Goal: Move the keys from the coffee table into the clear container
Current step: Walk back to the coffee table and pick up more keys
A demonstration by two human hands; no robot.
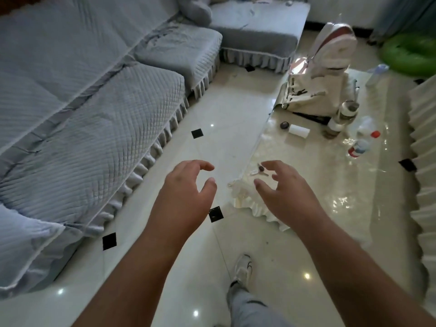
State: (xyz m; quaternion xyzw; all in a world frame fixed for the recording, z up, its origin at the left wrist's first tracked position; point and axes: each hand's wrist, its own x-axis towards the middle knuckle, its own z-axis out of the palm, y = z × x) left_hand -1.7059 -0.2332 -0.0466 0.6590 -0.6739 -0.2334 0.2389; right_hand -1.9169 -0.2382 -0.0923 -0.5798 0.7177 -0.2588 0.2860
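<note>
I see left hand (pixel 186 192) empty, fingers apart | right hand (pixel 286 192) empty, fingers apart | keys (pixel 260 170) at table (pixel 318 175) near corner, untouched

No writing can be read anywhere. The clear plastic bottle with the red cap (pixel 363 140), well beyond the fingertips of the right hand (pixel 286 185), bears a red and white label, too blurred to make out. The white bag with black strokes (pixel 313 95) farther off shows marks, not legible words.
</note>
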